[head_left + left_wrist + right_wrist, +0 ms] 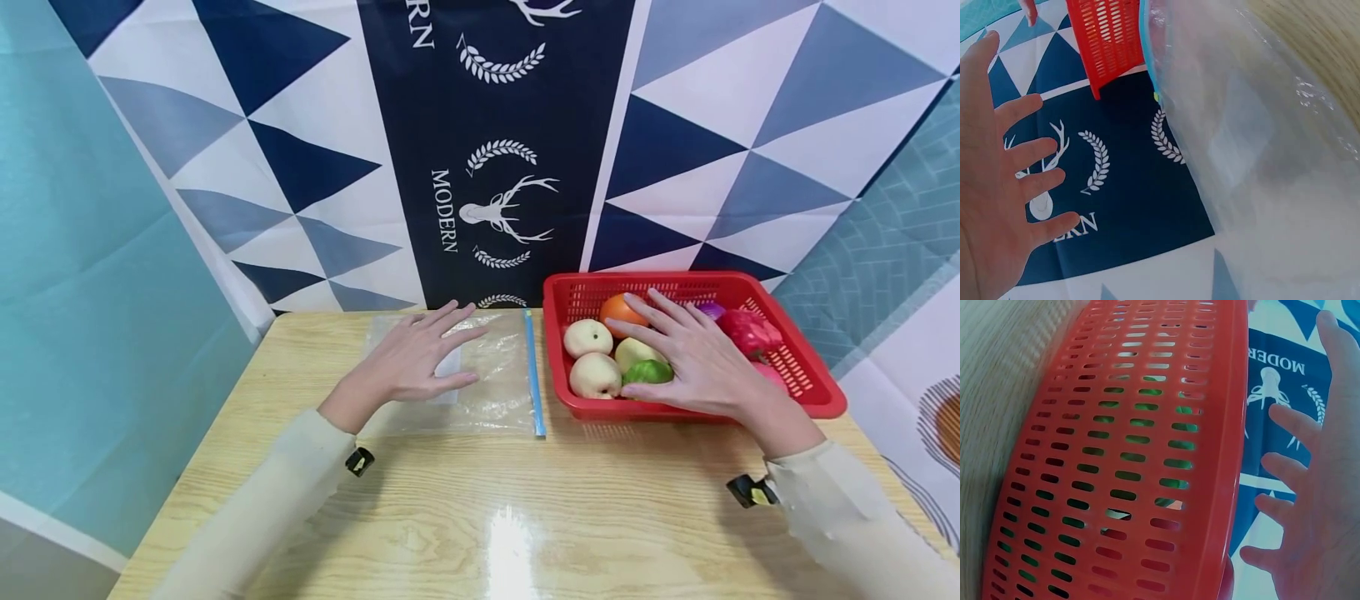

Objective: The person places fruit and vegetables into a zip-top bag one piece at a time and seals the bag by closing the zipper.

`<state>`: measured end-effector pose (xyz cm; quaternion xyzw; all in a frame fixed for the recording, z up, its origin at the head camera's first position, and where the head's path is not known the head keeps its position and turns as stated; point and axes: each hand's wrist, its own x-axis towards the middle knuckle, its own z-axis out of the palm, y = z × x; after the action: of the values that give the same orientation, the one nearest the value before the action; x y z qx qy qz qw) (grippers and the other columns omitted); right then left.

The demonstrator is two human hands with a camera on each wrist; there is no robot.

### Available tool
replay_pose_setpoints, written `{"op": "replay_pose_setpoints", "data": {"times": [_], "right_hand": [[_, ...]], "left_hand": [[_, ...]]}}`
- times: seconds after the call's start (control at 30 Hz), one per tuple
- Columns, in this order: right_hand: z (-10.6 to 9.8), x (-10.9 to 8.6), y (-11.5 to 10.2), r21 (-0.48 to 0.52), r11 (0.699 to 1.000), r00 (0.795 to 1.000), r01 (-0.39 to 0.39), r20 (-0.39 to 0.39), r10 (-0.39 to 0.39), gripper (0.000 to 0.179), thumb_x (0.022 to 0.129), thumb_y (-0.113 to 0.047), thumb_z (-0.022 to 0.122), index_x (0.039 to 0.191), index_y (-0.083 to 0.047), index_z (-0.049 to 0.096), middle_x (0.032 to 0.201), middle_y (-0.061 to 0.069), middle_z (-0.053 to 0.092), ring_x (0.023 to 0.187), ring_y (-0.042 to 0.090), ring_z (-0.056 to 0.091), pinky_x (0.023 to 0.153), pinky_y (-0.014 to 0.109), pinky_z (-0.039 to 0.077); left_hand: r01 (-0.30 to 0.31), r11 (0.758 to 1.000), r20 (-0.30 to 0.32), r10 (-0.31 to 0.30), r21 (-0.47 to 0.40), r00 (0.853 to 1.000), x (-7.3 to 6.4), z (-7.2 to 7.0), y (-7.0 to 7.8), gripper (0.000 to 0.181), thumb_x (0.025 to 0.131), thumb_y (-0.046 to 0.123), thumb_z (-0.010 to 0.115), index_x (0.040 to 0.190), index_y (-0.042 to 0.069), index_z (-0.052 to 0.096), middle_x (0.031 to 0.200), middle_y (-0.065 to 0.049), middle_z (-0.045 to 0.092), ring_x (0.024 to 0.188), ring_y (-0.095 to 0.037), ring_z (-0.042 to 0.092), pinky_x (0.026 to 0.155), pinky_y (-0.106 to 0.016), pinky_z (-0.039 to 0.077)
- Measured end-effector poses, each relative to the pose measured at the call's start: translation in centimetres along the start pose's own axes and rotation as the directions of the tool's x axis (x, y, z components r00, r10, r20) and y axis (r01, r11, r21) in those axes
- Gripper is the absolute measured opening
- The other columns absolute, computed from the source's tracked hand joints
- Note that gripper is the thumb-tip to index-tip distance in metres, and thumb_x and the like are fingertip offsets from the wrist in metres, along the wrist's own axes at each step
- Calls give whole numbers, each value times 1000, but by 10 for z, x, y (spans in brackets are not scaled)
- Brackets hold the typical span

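Note:
Spread above a clear zip bag (495, 375) with a blue zip strip, my left hand (416, 354) holds nothing. The bag lies flat on the table, a pale rectangle showing on it; the left wrist view also has the bag (1260, 150) beside my left hand (1004, 181). My right hand (697, 358) hovers over a red plastic basket (828, 400), fingers apart and holding nothing. Inside are an orange fruit (617, 312), pale round fruits (596, 375), a green item (647, 372), a purple item (711, 311) and a dark pink item (750, 333). My hand hides part of the contents.
Both bag and basket are on a light wooden table (450, 517), near its back edge. Behind hangs a blue and white patterned cloth (495, 108) with deer heads and triangles. A teal panel (112, 292) stands along the left side.

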<state>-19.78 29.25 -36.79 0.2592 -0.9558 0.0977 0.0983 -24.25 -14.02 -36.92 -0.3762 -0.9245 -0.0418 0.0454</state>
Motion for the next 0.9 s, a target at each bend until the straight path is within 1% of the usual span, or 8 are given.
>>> {"op": "replay_pose_setpoints", "data": {"times": [0.17, 0.33, 0.47, 0.6, 0.73, 0.9], "right_hand": [[1, -1, -1, 11, 1000, 1000, -1, -8, 1, 94, 84, -62, 83, 168, -32, 54, 184, 12, 38, 170, 45, 29, 128, 82, 29], [4, 0, -2, 19, 1000, 1000, 8, -5, -8, 93, 85, -62, 83, 168, -32, 54, 185, 12, 37, 171, 45, 27, 129, 83, 28], [4, -1, -4, 26, 1000, 1000, 7, -4, -6, 94, 85, -62, 83, 168, -31, 54, 185, 12, 37, 172, 45, 27, 130, 83, 26], [4, -1, -4, 31, 999, 1000, 11, -4, -11, 93, 85, -61, 83, 168, -31, 54, 184, 12, 38, 171, 46, 27, 130, 83, 25], [3, -1, -6, 36, 999, 1000, 20, -4, -20, 92, 85, -60, 84, 168, -32, 54, 184, 14, 39, 171, 47, 27, 130, 83, 26], [3, -1, -7, 30, 999, 1000, 13, 28, -14, 93, 86, -63, 82, 168, -32, 53, 183, 16, 39, 171, 47, 28, 129, 84, 26]], "left_hand": [[-17, 1000, 6, 17, 8, 1000, 9, 5, 2, 77, 106, 68, 52, 172, 29, 47, 187, -5, 33, 175, -35, 34, 130, -71, 41], [-25, 1000, 0, 25, -5, 1000, 15, 14, 2, 75, 107, 66, 53, 170, 27, 50, 185, -9, 39, 173, -35, 37, 128, -70, 43], [-41, 999, 2, 41, -5, 999, 22, 19, 5, 73, 108, 65, 53, 170, 26, 51, 185, -10, 39, 173, -37, 37, 129, -70, 43], [-49, 999, 24, 49, -12, 998, 31, 25, 8, 72, 109, 62, 54, 171, 27, 49, 186, -9, 36, 174, -36, 34, 131, -71, 41], [-51, 998, 65, 53, -33, 996, 40, 30, 12, 71, 109, 60, 57, 172, 29, 47, 186, -9, 35, 175, -35, 33, 131, -72, 40], [-62, 997, 91, 66, -44, 994, 50, 39, 17, 69, 109, 54, 62, 172, 28, 47, 187, -10, 34, 174, -35, 33, 129, -73, 42]]}}
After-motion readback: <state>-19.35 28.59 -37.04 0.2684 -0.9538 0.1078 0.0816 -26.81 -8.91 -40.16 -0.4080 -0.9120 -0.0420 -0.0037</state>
